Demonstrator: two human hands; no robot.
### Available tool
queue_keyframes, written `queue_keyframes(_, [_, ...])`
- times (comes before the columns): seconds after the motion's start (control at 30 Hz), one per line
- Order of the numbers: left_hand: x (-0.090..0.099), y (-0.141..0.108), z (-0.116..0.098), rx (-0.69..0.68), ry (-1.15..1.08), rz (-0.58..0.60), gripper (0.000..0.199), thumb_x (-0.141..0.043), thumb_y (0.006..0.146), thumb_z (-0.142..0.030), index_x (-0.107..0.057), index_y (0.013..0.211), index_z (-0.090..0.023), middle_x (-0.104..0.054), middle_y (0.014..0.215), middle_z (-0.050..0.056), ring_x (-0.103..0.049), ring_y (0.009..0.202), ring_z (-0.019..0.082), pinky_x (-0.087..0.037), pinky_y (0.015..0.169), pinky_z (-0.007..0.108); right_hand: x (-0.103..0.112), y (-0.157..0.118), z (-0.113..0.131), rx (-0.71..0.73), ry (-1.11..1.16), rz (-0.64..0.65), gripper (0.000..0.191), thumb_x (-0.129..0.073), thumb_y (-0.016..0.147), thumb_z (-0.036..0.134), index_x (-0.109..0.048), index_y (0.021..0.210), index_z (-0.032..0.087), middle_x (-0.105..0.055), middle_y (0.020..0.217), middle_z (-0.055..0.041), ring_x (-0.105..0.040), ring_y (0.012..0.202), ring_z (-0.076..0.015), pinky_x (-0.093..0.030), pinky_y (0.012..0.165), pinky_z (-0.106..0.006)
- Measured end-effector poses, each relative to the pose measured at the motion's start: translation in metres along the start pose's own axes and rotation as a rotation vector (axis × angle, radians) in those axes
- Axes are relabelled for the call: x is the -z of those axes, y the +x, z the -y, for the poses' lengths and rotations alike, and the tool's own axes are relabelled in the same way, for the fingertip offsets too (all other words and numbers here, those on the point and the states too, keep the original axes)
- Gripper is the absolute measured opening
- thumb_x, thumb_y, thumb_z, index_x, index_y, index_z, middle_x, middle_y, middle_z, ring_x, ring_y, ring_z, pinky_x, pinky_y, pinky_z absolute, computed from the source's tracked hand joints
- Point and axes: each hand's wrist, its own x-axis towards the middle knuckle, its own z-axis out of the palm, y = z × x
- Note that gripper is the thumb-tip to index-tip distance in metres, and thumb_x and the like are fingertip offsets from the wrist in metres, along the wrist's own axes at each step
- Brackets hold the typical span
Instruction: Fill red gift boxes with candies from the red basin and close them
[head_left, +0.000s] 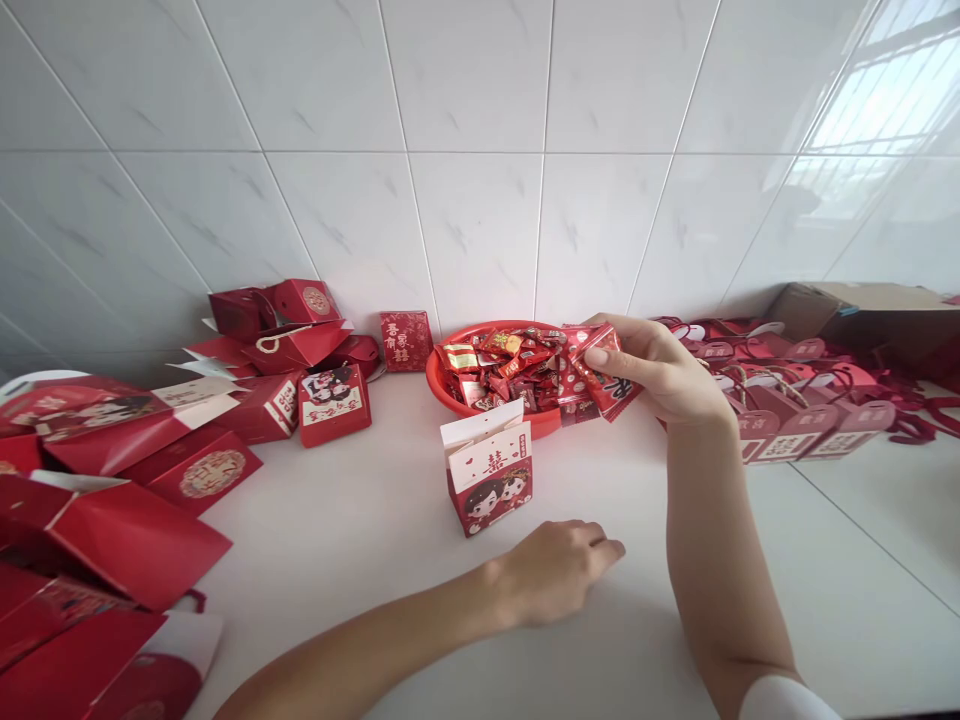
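My right hand (664,375) is closed on red candy packets (606,375), pinched between thumb and fingers over the right rim of a red plastic basin (439,392). Wrapped candies (514,365) in red and gold fill this basin. In front of it an open-topped candy box (491,480) stands upright, red and white with two cartoon faces; its inside is hidden. My left hand (559,570) rests on the white table to the box's lower right, apart from it. Its fingers are curled together, and nothing shows in them.
Red boxes (199,470) are piled along the left side. Against the tiled wall leans a small red box (405,340). Rows of pink-red boxes with cord handles (795,420) stand at the right, before a cardboard box (862,310).
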Motion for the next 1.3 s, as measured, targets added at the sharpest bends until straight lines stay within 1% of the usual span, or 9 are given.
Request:
queue_keyframes(0.13, [0.055, -0.019, 0.001, 0.029, -0.222, -0.218, 0.027, -0.055, 0.089, -0.007, -0.071, 0.106, -0.02, -0.078, 0.098, 0.004, -0.073, 0.087, 0.019, -0.055, 0.082, 0.028, 0.007, -0.004, 0.002, 0.022, -0.015, -0.017, 0.026, -0.08, 0.079, 0.046, -0.072, 0.085, 0.022, -0.066, 0.077, -0.0019, -0.061, 0.07, -0.017, -0.05, 0.063, -0.029])
queue_keyframes(0.23, [0.101, -0.041, 0.012, 0.126, -0.27, -0.459, 0.019, -0.058, 0.093, -0.019, -0.075, 0.1, -0.024, -0.078, 0.091, 0.002, -0.072, 0.083, 0.018, -0.056, 0.076, 0.026, 0.012, -0.007, 0.003, 0.042, -0.038, 0.006, 0.022, -0.078, 0.082, 0.043, -0.073, 0.085, 0.022, -0.067, 0.076, -0.0021, -0.062, 0.069, -0.0168, -0.05, 0.063, -0.029])
queue_keyframes(0.3, [0.122, -0.053, 0.023, 0.212, -0.263, -0.622, 0.019, -0.06, 0.094, -0.028, -0.076, 0.102, -0.025, -0.077, 0.103, 0.003, -0.072, 0.095, 0.021, -0.057, 0.086, 0.03, 0.013, -0.007, 0.005, 0.046, -0.082, 0.079, 0.019, -0.077, 0.083, 0.039, -0.074, 0.087, 0.021, -0.069, 0.079, -0.0024, -0.062, 0.069, -0.0161, -0.051, 0.063, -0.028])
queue_keyframes(0.37, [0.134, -0.061, 0.035, 0.267, -0.229, -0.696, 0.02, -0.064, 0.091, -0.035, -0.077, 0.102, -0.025, -0.073, 0.119, 0.005, -0.068, 0.11, 0.025, -0.055, 0.094, 0.034, 0.01, -0.005, 0.006, 0.036, -0.143, 0.232, 0.017, -0.077, 0.083, 0.036, -0.076, 0.092, 0.021, -0.072, 0.086, -0.0032, -0.064, 0.073, -0.0163, -0.052, 0.064, -0.027])
queue_keyframes(0.47, [0.138, -0.064, 0.048, 0.326, -0.231, -0.657, 0.018, -0.066, 0.088, -0.035, -0.078, 0.096, -0.025, -0.071, 0.124, 0.005, -0.067, 0.112, 0.028, -0.055, 0.092, 0.035, -0.002, 0.0, 0.006, 0.026, -0.241, 0.507, 0.024, -0.076, 0.082, 0.03, -0.077, 0.105, 0.022, -0.075, 0.097, -0.0045, -0.068, 0.082, -0.0175, -0.054, 0.068, -0.025])
queue_keyframes(0.57, [0.136, -0.064, 0.054, 0.384, -0.245, -0.613, 0.017, -0.062, 0.088, -0.031, -0.078, 0.09, -0.024, -0.075, 0.107, 0.005, -0.07, 0.095, 0.024, -0.055, 0.079, 0.03, -0.016, 0.005, -0.002, -0.006, -0.334, 0.635, 0.037, -0.071, 0.084, 0.024, -0.073, 0.121, 0.023, -0.076, 0.1, -0.0036, -0.069, 0.08, -0.0151, -0.053, 0.067, -0.022])
queue_keyframes(0.77, [0.133, -0.064, 0.055, 0.48, -0.18, -0.526, 0.02, -0.057, 0.088, -0.03, -0.075, 0.082, -0.021, -0.074, 0.079, 0.002, -0.063, 0.068, 0.019, -0.042, 0.056, 0.025, -0.029, 0.007, -0.02, -0.062, -0.468, 0.685, 0.033, -0.065, 0.086, 0.02, -0.074, 0.118, 0.022, -0.074, 0.097, -0.0036, -0.066, 0.07, -0.0125, -0.048, 0.055, -0.019])
queue_keyframes(1.13, [0.14, -0.064, 0.05, 0.571, -0.255, -0.447, 0.027, -0.051, 0.091, -0.038, -0.061, 0.074, -0.018, -0.055, 0.063, -0.003, -0.045, 0.057, 0.012, -0.031, 0.051, 0.023, -0.036, 0.006, -0.01, -0.122, -0.581, 0.784, 0.029, -0.058, 0.09, 0.016, -0.068, 0.117, 0.016, -0.07, 0.095, -0.0049, -0.061, 0.067, -0.0109, -0.047, 0.059, -0.021])
queue_keyframes(1.3, [0.138, -0.063, 0.05, 0.598, -0.201, -0.496, 0.033, -0.05, 0.092, -0.038, -0.056, 0.067, -0.018, -0.045, 0.057, -0.005, -0.038, 0.053, 0.011, -0.027, 0.05, 0.024, -0.035, 0.003, -0.006, -0.138, -0.586, 0.785, 0.039, -0.059, 0.09, 0.016, -0.065, 0.128, 0.018, -0.07, 0.11, -0.0077, -0.064, 0.073, -0.0119, -0.051, 0.062, -0.022])
